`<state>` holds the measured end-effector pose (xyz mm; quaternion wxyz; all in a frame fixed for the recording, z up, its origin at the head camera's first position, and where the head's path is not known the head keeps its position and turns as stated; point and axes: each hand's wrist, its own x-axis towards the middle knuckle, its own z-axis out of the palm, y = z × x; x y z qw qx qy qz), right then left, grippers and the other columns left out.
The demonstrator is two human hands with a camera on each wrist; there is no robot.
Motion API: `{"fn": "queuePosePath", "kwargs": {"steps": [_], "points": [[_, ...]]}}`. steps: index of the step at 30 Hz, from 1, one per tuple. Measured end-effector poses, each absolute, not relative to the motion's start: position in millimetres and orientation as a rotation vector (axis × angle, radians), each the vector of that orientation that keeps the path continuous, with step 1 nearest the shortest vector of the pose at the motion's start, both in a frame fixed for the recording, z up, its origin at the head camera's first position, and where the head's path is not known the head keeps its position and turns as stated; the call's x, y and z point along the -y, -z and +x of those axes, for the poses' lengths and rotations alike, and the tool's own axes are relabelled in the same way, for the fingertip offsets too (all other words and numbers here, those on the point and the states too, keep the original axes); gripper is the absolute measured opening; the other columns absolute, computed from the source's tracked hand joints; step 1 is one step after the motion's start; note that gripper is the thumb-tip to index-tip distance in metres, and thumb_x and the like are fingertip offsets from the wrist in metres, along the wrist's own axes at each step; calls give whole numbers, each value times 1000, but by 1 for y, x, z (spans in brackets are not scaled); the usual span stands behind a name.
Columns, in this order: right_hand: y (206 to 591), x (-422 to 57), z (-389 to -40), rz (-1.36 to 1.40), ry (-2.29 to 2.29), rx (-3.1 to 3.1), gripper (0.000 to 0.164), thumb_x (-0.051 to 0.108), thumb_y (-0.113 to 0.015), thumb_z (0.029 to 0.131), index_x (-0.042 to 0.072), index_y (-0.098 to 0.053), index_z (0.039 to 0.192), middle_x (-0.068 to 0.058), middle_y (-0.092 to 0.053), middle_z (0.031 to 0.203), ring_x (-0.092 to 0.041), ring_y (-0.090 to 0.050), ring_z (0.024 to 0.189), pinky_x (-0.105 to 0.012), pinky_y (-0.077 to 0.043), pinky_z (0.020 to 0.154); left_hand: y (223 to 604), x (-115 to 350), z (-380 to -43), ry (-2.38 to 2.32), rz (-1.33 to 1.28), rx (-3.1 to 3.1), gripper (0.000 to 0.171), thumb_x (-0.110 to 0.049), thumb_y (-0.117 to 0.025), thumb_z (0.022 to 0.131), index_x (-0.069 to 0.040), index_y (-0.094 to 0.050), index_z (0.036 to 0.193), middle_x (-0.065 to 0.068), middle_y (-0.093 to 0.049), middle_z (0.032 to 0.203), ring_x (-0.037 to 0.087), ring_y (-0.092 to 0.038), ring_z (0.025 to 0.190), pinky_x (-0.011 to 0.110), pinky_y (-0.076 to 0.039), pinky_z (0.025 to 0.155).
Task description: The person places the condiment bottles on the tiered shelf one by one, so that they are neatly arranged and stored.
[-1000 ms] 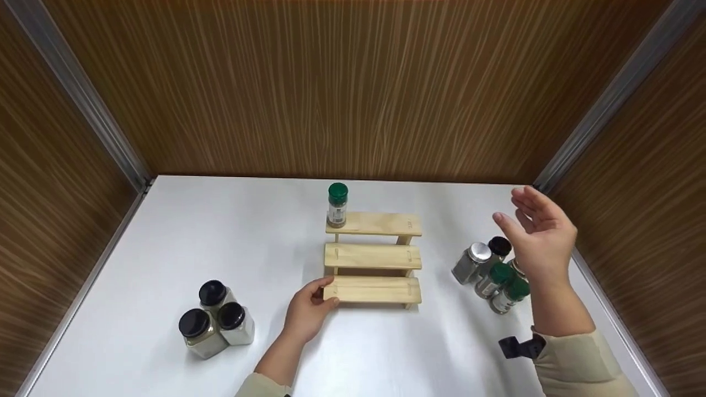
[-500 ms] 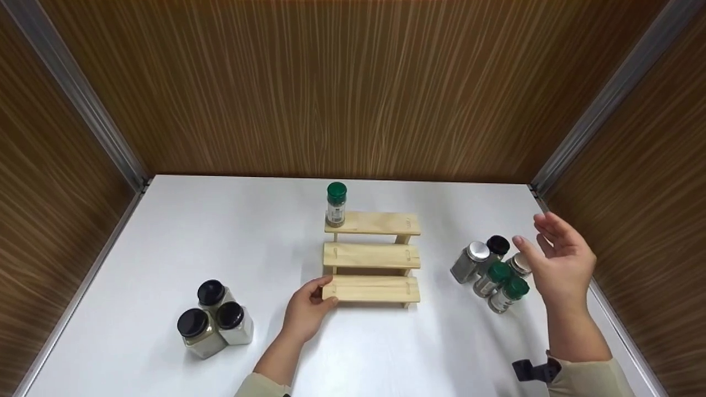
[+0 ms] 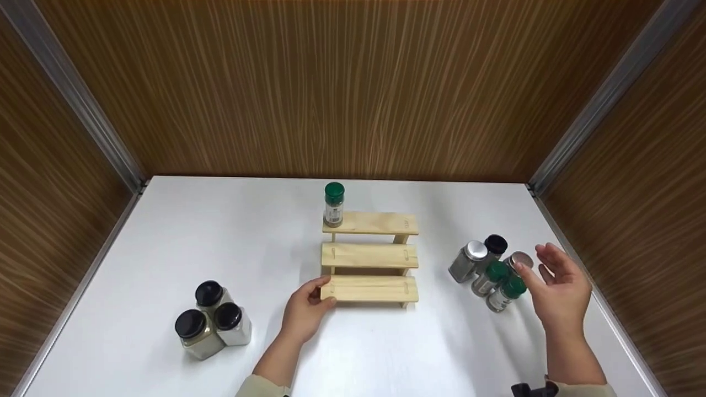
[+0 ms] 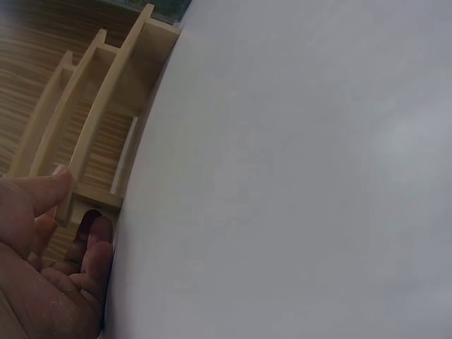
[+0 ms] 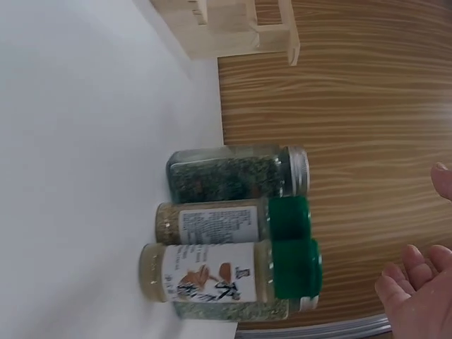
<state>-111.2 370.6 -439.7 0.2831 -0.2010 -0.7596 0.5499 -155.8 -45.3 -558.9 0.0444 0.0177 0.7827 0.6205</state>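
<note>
A three-tier wooden spice rack stands mid-table. My left hand pinches the left end of its lowest step; the left wrist view shows the thumb against the step and the other fingers curled beneath. On the top step's left end stands a green-capped spice jar. My right hand is held with fingers apart and nothing in it, just right of a cluster of spice jars. That cluster has two green-capped jars, a silver-capped jar, a black-capped jar and a pale-capped jar.
Three square jars with black lids stand close together at the left of the white table. Wood-grain panels rise along the back and both sides, with metal strips at the corners.
My right hand has come down and back toward me beside the right-hand jars, uncovering the pale-capped one. My left hand keeps its hold on the rack.
</note>
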Motion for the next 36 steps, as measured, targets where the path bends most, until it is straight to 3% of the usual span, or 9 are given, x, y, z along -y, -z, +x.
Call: {"fn": "queuePosePath", "kwargs": {"steps": [12,20,22,28,30,33,36], "points": [[478,-380,-99,-610,-1473,2023,60,-13,-84,83,-3,-62,138,17,-68,110,-4,-63,112,-18,-50,100,557,46,-155,-1906,69,-2377,49,-4,-78,94,1,-64,141,13,-64,112,25,-59,103,38,-53,93],[498,-381,-93,-651,-1390,2133,62,-7,-85,85,-5,-60,141,22,-64,108,9,-62,101,-17,-51,95,556,48,-153,-1916,58,-2301,53,-4,-77,95,0,-61,145,13,-61,111,23,-59,98,31,-54,85],[501,-381,-93,-672,-1389,2158,63,-6,-85,85,-5,-59,143,17,-65,113,11,-60,101,-17,-51,96,556,48,-153,-1920,58,-2300,53,-4,-77,94,1,-61,145,13,-61,110,22,-59,98,28,-54,83],[506,-382,-92,-705,-1392,2233,64,-5,-81,89,-4,-55,148,-18,-63,137,11,-56,101,-13,-50,94,557,49,-153,-1916,59,-2312,53,-4,-78,94,1,-62,144,13,-60,111,23,-58,98,28,-54,84],[508,-381,-92,-707,-1396,2238,64,-6,-80,89,-5,-55,148,-20,-62,138,11,-55,100,-12,-50,93,557,48,-154,-1912,59,-2318,53,-4,-78,94,1,-62,144,13,-61,111,23,-59,99,30,-54,85],[511,-381,-94,-701,-1434,2191,62,-10,-80,88,-5,-57,145,-2,-69,123,9,-59,98,-12,-51,90,558,48,-154,-1905,52,-2324,53,-3,-78,93,0,-62,144,13,-62,112,23,-60,100,33,-55,88],[515,-379,-95,-687,-1478,2131,61,-14,-79,85,-6,-58,143,20,-65,104,7,-62,94,-10,-52,86,558,48,-153,-1908,62,-2329,53,-3,-78,93,1,-62,143,13,-62,112,23,-60,100,33,-55,88]]}}
